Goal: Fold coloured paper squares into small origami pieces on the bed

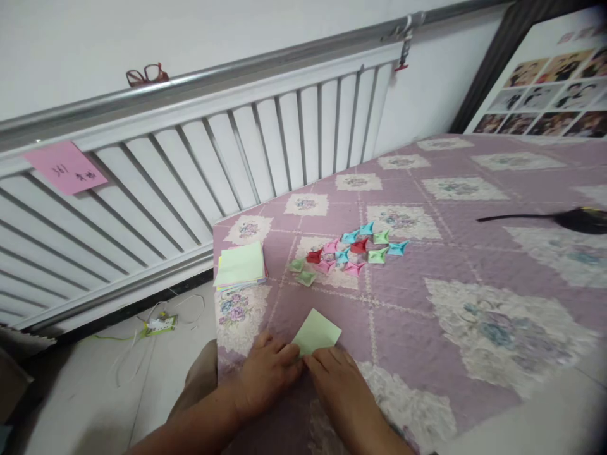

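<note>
A pale green square of paper lies on the bed cover near its front edge, turned with one corner toward me. My left hand is closed at the paper's near left side, fingertips on it. From the right, my right hand presses its fingers on the near corner, which they hide. The two hands almost meet there. Beyond the paper sits a group of several small folded paper boats in pink, red, blue and green, among them a red one. To the left is a stack of coloured paper sheets, pale green on top.
The quilted purple bed cover has white floral patches. A white radiator runs along the wall, with a pink note and glasses above. A black-handled object lies at right. A power strip is on the floor.
</note>
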Demonstrator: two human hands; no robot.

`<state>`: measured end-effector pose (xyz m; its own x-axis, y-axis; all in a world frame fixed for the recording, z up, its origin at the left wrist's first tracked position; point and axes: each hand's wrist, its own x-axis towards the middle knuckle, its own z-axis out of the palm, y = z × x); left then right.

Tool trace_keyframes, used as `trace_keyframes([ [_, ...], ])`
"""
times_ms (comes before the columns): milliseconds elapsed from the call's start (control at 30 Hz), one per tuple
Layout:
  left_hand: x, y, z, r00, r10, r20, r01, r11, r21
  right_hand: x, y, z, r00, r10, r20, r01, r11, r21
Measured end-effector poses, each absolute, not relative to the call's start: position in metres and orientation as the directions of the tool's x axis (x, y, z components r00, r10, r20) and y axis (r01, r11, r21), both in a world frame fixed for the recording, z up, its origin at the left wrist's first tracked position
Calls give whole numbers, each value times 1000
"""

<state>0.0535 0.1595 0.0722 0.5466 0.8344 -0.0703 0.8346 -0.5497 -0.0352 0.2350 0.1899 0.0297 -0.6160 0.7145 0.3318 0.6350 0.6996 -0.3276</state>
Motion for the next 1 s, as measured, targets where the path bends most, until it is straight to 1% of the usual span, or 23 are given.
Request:
trace_keyframes([
  [133, 46, 151, 67, 547, 837, -23, 836, -547, -42, 234, 185, 22, -603, 694, 394, 640, 715, -280],
  [233, 37, 141, 62, 539, 842, 27, 840, -536, -87, 236, 183, 23, -600, 683, 415, 649, 720, -246],
  [333, 29, 131, 59, 512, 858, 44, 855, -503, -128, 241, 182, 24, -595, 679, 430, 656, 719, -228],
  [433, 25, 127, 57, 494, 868, 60, 864, -482, -147, 249, 184, 26, -588, 681, 437, 653, 718, -240],
  [567, 22, 125, 52, 519, 850, 96, 851, -502, -152, 261, 186, 28, -561, 710, 425, 659, 694, -291],
  [767, 16, 119, 41, 517, 849, 111, 853, -502, -142, 261, 187, 31, -545, 732, 407, 677, 672, -301],
  [833, 18, 118, 41, 475, 870, 134, 880, -463, -108, 260, 188, 33, -549, 740, 388, 677, 666, -311],
  [900, 23, 120, 43, 398, 907, 134, 917, -399, -25, 258, 190, 35, -554, 747, 367, 676, 661, -325],
  [1000, 37, 128, 52, 294, 952, 88, 949, -302, 95, 255, 195, 37, -557, 763, 329, 679, 646, -349],
])
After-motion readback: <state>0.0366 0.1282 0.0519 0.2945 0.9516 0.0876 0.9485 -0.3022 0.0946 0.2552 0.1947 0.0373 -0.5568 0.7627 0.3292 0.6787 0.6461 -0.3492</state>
